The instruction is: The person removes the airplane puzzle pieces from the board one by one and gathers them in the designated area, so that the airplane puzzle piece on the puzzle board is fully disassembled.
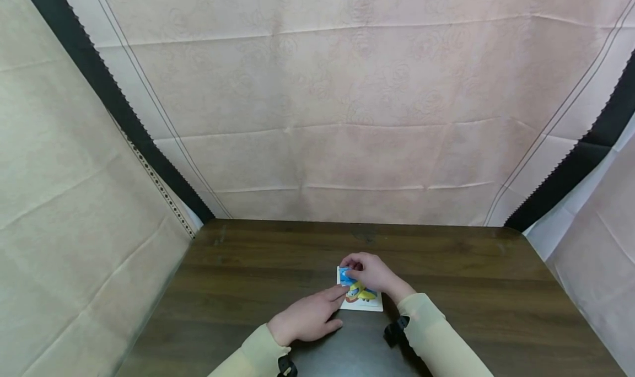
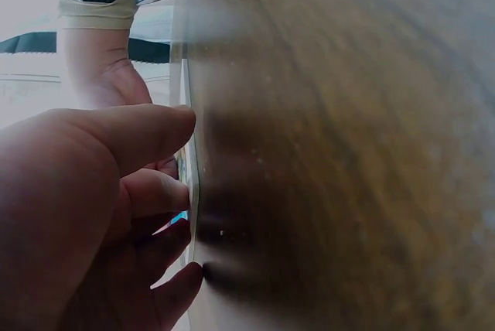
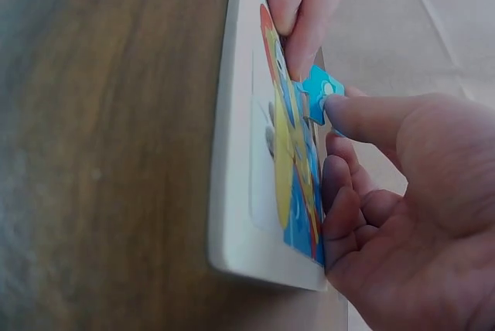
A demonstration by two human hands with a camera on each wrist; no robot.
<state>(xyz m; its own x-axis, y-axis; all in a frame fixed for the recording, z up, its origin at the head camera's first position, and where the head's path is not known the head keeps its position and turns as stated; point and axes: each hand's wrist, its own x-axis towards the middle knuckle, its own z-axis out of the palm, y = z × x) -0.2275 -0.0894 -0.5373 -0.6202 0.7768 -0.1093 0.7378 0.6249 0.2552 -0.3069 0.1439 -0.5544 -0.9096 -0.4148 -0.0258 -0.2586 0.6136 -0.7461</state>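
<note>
My right hand (image 1: 373, 273) pinches the blue puzzle piece (image 3: 319, 90); piece held tilted to the puzzle board (image 3: 232, 215), at its far left corner; left hand (image 1: 312, 313) outstretched, touching the board's left edge, just beside the piece; piece's long axis unclear.

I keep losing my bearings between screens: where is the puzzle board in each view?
Head: puzzle board low, slightly right of centre, flat on the table, partly covered.
Left wrist: puzzle board left of centre, a thin pale edge-on strip behind fingers.
Right wrist: puzzle board tall at centre, seen obliquely.
Shared landmark: the left hand, visible in all three.
</note>
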